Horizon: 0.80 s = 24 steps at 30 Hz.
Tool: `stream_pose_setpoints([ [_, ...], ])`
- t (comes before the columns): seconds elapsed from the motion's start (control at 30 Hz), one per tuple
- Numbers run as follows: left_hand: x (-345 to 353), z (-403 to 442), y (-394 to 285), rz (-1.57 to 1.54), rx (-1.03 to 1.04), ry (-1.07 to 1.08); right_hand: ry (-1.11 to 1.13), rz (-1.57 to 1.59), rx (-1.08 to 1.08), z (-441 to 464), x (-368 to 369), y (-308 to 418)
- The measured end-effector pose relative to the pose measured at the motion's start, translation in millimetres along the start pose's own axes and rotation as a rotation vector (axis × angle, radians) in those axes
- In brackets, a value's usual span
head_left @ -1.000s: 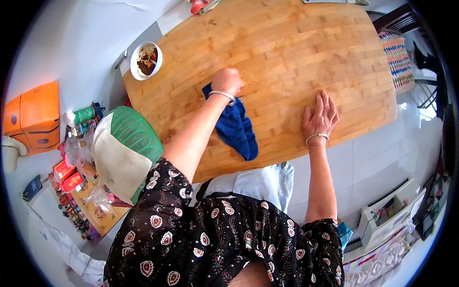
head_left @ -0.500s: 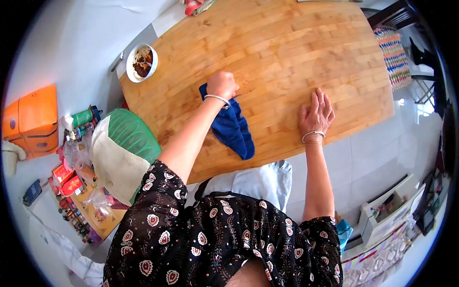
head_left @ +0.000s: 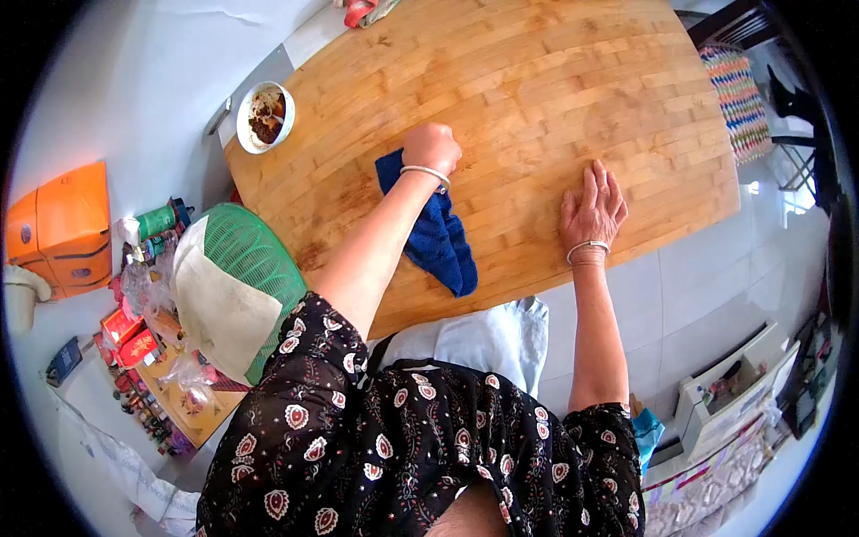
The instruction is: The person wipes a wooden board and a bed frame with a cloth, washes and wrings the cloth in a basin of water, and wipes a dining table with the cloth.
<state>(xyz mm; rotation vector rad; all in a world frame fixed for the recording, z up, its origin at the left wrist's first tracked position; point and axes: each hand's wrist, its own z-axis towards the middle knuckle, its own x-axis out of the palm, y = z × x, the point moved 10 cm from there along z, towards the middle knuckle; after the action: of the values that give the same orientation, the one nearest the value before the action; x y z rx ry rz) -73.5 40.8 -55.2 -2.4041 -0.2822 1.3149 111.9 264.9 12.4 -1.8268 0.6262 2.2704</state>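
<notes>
My left hand [head_left: 431, 149], with a bangle at its wrist, is closed in a fist on a dark blue cloth [head_left: 440, 246]. The cloth lies bunched on the wooden table [head_left: 519, 80], partly covered by my hand and forearm. Its longer end trails toward me, and a corner sticks out to the left of the wrist. My right hand [head_left: 592, 210] rests flat on the table near its front right edge, fingers stretched out and holding nothing. A bangle circles that wrist too.
A white bowl with food scraps [head_left: 266, 117] stands at the table's left edge. Left of the table is a green mesh cover [head_left: 246, 246] with a pale cloth over it. A chair with a woven seat [head_left: 735, 103] stands at the right. A red cloth [head_left: 361, 12] lies at the far edge.
My left hand has slid a little to the right and away from me, dragging the upper part of the blue cloth along. My right hand has stayed almost in place.
</notes>
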Motion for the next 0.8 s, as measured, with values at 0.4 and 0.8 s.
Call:
stream_pose_setpoints([
  [0.4,8.9,-18.0,-17.4,0.265,0.206,-0.143,-0.001,0.010,-0.005,-0.3,1.0,-1.3],
  [0.8,6.7,-27.8,5.0,0.017,-0.004,-0.012,0.015,-0.007,0.007,-0.2,5.8,-3.7],
])
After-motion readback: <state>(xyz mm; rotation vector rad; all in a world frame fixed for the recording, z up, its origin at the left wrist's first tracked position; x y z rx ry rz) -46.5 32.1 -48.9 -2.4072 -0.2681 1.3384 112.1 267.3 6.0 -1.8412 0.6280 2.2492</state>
